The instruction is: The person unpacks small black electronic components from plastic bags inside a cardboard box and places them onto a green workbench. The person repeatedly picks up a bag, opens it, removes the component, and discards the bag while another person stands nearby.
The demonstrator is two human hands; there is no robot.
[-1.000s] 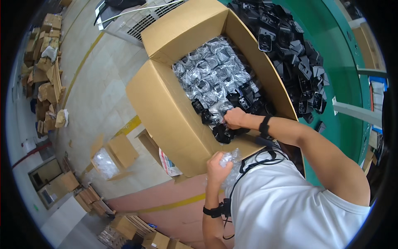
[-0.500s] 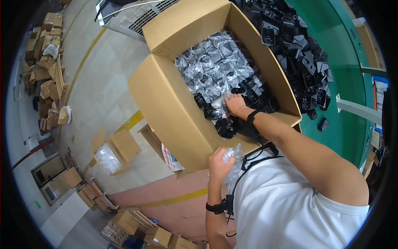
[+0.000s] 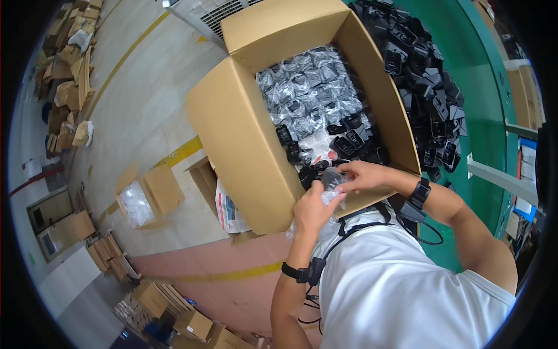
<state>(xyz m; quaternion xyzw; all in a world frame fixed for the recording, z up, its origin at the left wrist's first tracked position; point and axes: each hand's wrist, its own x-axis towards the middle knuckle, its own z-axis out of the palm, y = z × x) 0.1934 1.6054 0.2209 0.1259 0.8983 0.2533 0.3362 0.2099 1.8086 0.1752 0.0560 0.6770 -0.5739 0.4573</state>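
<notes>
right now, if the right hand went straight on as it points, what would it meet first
For the right hand, most likely the dark part at its fingertips; beyond it, perhaps the loose black parts in the box, though depth is unclear.

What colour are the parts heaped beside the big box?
Mostly black parts, in the head view.

- White short-sleeved shirt (image 3: 401,279), lower right of the frame
- Black left wristband (image 3: 295,271) with small rounded module (image 3: 317,268), lower centre
- Black right wristband (image 3: 421,191) with boxy dark module (image 3: 411,212), right of centre
- Black cable (image 3: 442,235) looping beside the shirt
</notes>
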